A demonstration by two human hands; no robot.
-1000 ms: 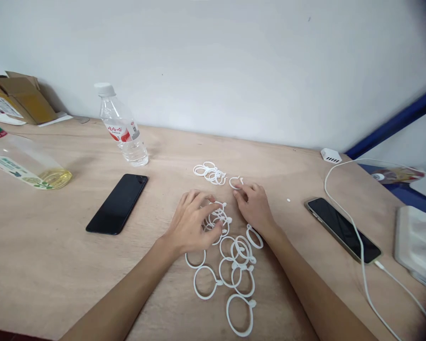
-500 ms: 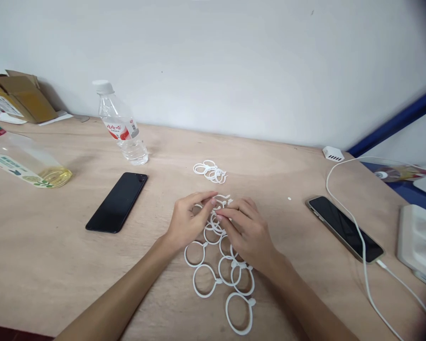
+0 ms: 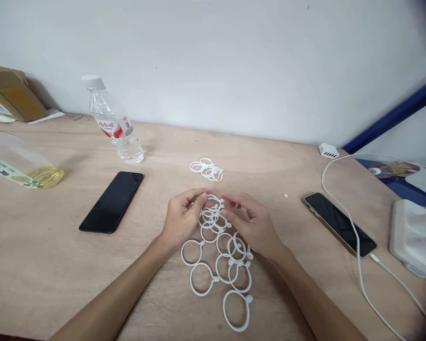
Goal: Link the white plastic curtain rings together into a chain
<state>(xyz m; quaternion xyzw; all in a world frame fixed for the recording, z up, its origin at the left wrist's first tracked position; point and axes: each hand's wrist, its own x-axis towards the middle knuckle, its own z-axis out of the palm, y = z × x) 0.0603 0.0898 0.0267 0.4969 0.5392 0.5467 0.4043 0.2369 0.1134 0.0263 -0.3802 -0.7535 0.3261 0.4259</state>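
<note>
My left hand (image 3: 183,215) is closed, thumb and forefinger pinching the rim of a white plastic ring (image 3: 214,196) at the far end of a loose group of such rings. Right of it, my right hand (image 3: 258,226) has its thumb and fingers apart, close to the tab of that ring, with nothing seen in its grasp. Several more white rings, each with a small tab, lie overlapping between and below the hands. One ring (image 3: 249,314) lies nearest to me. A smaller pile of white rings (image 3: 213,171) sits beyond the hands.
Left on the wooden table (image 3: 49,265) are a black phone (image 3: 111,202), a water bottle (image 3: 115,125), an oil bottle (image 3: 21,158) and a cardboard box (image 3: 17,94). At right are a charging phone (image 3: 341,223), a white cable (image 3: 358,241), a white adapter (image 3: 328,150) and a white device (image 3: 415,237).
My right thumb and fingers have spread and drawn away from the left fingertips. The left hand keeps its pinch. The whole view has shifted slightly.
</note>
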